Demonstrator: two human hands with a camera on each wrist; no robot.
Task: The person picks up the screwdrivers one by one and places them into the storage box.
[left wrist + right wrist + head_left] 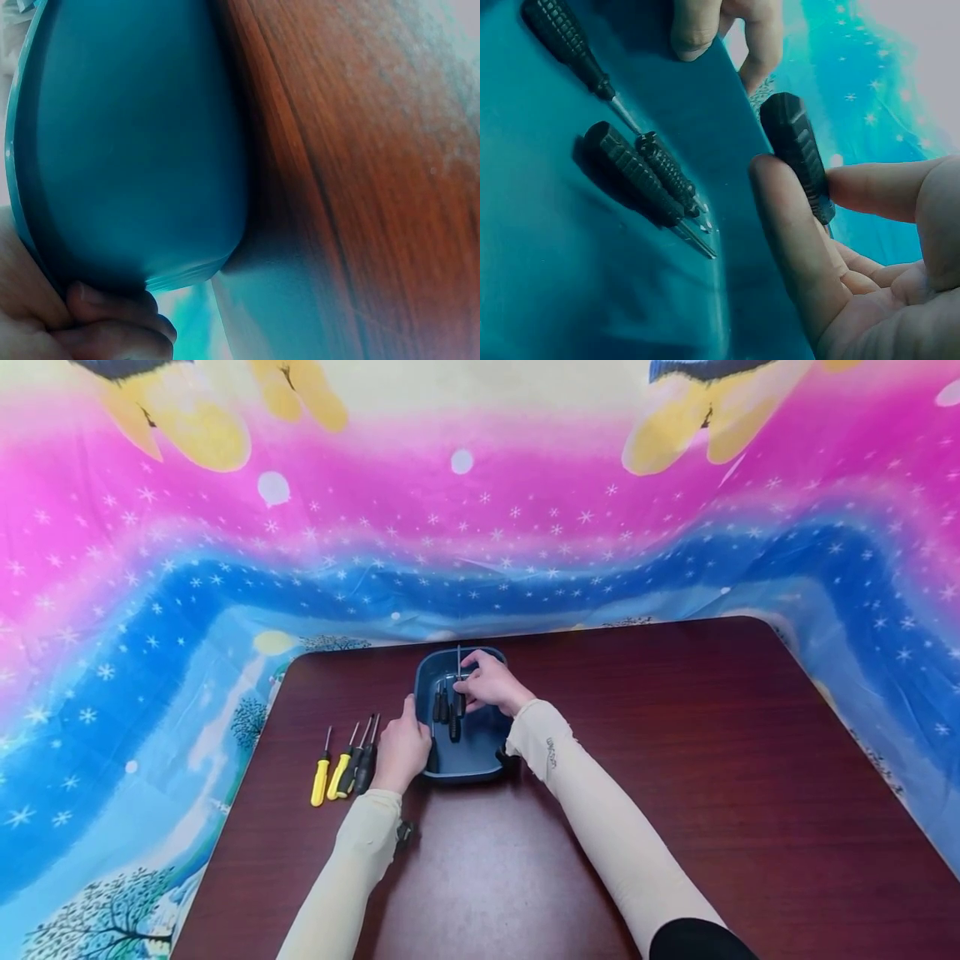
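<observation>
My right hand (491,683) pinches a black-handled screwdriver (793,142) between thumb and fingers above the dark blue plastic bin (474,752). Its thin shaft points toward the far end in the head view. Inside the bin lie several more black-handled screwdrivers (634,172), close together with their shafts pointing the same way. At the bin's left side my left hand (402,745) grips the wall; the left wrist view shows its curled fingers (112,330) against the wall's outside. The palm hides part of the rim.
Left of the bin, a yellow-handled screwdriver (320,782) and several others (363,768) with black or yellow and black handles lie on the dark red-brown table (675,760). A colourful printed cloth (525,539) hangs behind the far edge, close to the bin.
</observation>
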